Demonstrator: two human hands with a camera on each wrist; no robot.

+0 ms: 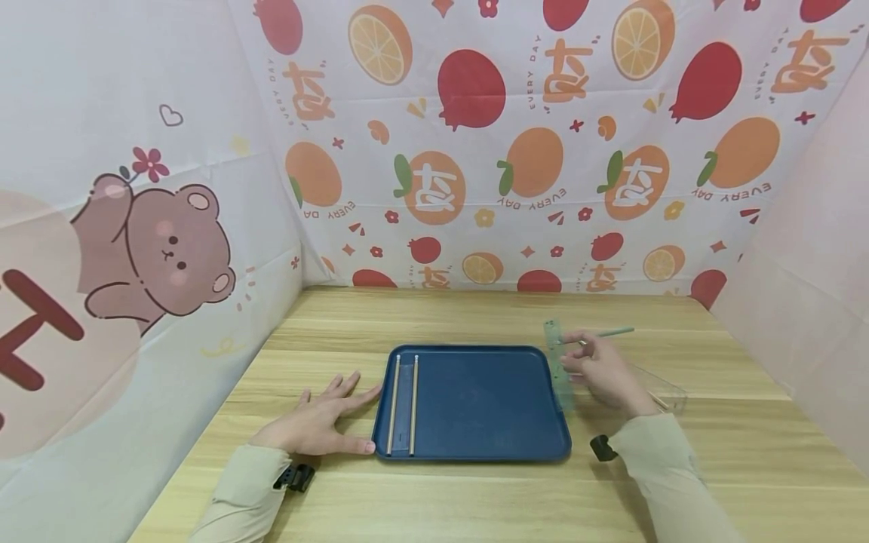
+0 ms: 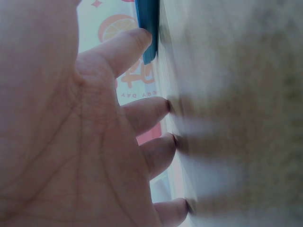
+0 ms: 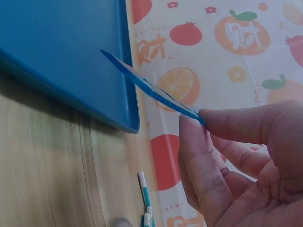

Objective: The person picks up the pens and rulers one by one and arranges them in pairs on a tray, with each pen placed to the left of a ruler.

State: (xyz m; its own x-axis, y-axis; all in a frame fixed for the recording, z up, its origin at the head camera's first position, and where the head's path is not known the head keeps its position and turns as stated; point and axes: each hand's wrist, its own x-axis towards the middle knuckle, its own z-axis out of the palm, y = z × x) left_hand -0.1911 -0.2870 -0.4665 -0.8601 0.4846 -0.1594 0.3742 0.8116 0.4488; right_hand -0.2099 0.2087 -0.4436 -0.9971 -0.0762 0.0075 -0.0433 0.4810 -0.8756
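The right hand (image 1: pixel 600 373) pinches a translucent green ruler (image 1: pixel 558 362) between thumb and fingers (image 3: pixel 203 156), its far end resting on the right rim of the blue tray (image 1: pixel 475 400). The ruler's long axis runs roughly front to back along that rim, so from the grip it reaches away toward the backdrop and slightly toward the tray; the right hand is clearly the nearer one. The left hand (image 1: pixel 319 422) lies flat on the wooden table (image 1: pixel 434 317), fingers spread and straight, thumb (image 2: pixel 128 47) touching the tray's left edge and holding nothing. By count: one tray, one ruler, and two pale sticks (image 1: pixel 403 403) lying parallel, lengthwise, in the tray's left part. A clear plastic container (image 1: pixel 668 392) sits just beyond the right hand, and a teal-tipped stick (image 1: pixel 611 332) lies on the table behind it; the right wrist view shows a few more such sticks (image 3: pixel 146 203), too cropped to count.
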